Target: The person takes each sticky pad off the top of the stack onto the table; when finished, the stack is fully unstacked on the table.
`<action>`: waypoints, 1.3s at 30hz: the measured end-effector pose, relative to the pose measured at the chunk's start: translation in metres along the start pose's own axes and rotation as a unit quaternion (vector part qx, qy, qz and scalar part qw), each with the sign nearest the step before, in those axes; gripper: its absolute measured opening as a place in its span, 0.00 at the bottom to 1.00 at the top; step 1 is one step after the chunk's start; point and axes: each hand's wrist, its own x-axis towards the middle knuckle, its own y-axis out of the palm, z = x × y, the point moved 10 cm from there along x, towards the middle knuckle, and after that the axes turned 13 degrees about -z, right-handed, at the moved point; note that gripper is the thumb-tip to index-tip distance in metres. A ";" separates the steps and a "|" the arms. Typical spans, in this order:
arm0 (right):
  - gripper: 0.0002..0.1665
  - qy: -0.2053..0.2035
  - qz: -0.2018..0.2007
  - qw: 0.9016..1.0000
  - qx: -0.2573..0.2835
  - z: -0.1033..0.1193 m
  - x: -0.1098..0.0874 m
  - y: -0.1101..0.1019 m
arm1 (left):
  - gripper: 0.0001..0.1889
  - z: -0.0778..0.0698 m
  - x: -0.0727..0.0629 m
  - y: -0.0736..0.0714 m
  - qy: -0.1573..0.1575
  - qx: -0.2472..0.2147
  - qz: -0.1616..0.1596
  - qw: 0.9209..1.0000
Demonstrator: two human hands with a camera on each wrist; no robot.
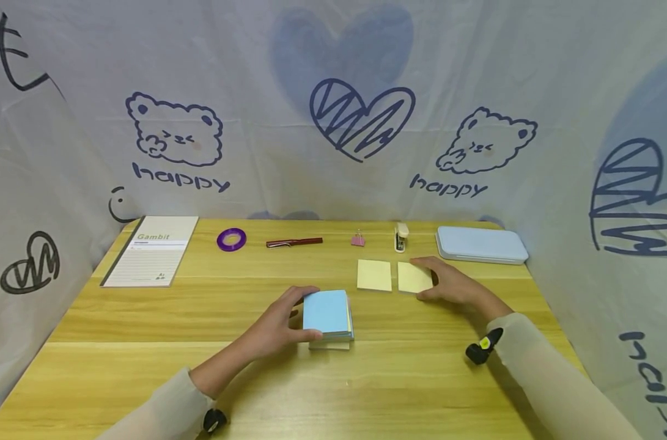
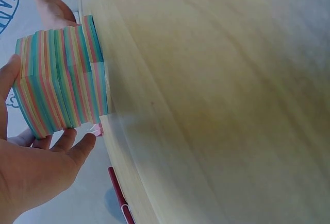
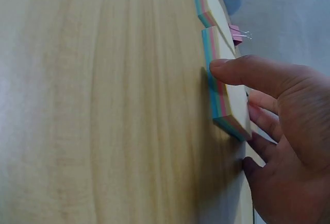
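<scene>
A tall stack of sticky note pads (image 1: 325,310), blue on top, stands mid-table. In the left wrist view its striped sides (image 2: 59,82) show several coloured layers, not all lined up. My left hand (image 1: 278,324) holds it from the left, thumb at the near side and fingers at the far side. Further right, my right hand (image 1: 449,284) grips a pale-yellow-topped sticky note pad (image 1: 412,278) by its near and far edges. Pink and blue layers of this pad (image 3: 220,80) show below its top in the right wrist view. A similar pad (image 1: 374,275) lies just left of it.
Along the back lie a notebook (image 1: 151,253), a purple tape roll (image 1: 221,239), a dark red pen (image 1: 294,242), a pink binder clip (image 1: 357,239), a small stapler (image 1: 401,237) and a light blue case (image 1: 482,244). A printed cloth (image 1: 278,146) hangs behind the table.
</scene>
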 end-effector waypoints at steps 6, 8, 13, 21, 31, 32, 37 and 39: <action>0.52 -0.003 0.004 1.000 -0.014 0.008 0.000 -0.005 | 0.42 0.000 0.000 0.001 -0.001 0.000 0.001 1.000; 0.53 -0.012 0.004 1.000 -0.019 0.013 0.000 -0.006 | 0.42 0.000 0.000 0.001 -0.001 0.001 0.000 1.000; 0.51 -0.027 0.004 1.000 -0.002 0.034 -0.003 -0.006 | 0.42 0.000 -0.001 0.000 -0.002 0.001 -0.001 1.000; 0.49 -0.059 0.026 0.997 0.035 0.088 -0.011 0.007 | 0.42 -0.001 -0.001 0.001 -0.003 0.000 0.000 1.000; 0.52 -0.109 0.073 0.991 0.034 0.155 -0.022 0.044 | 0.42 -0.002 0.000 0.001 0.001 0.000 0.001 1.000; 0.52 -0.111 0.078 0.990 0.037 0.160 -0.023 0.047 | 0.42 -0.002 0.000 0.001 0.001 0.000 0.002 1.000; 0.55 -0.126 0.091 0.987 0.044 0.184 -0.027 0.064 | 0.41 -0.004 -0.001 0.000 0.008 0.003 0.003 1.000; 0.55 -0.129 0.090 0.987 0.046 0.191 -0.027 0.070 | 0.42 -0.004 -0.001 0.000 0.009 0.005 0.004 1.000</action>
